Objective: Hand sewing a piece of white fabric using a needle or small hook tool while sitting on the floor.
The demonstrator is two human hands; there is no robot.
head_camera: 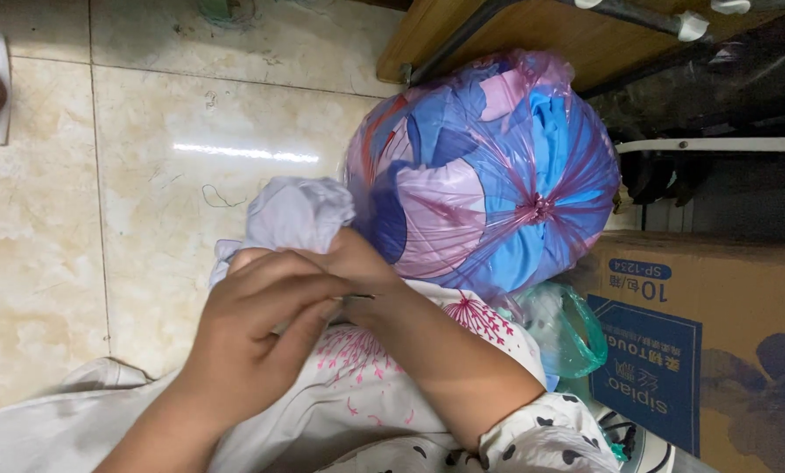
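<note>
Left hand (252,324) at centre, fingers curled over a bunched pale lilac cloth (294,215); right hand (370,271) just beside it at 3 o'clock, also closed on the cloth. Both hands touch. Below them, white fabric with pink floral print (366,368). At 1 o'clock, a tied translucent pink bag (489,175) stuffed with blue and pink material, touching the cloth. Green plastic bag (572,328) at 4 o'clock. Cardboard box (716,333) at 3 o'clock. Beige tiled floor (103,219) at 9 o'clock.

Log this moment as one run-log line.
left hand: grips pale cloth | right hand: on cloth | beside: tied bag, cardboard box
</note>
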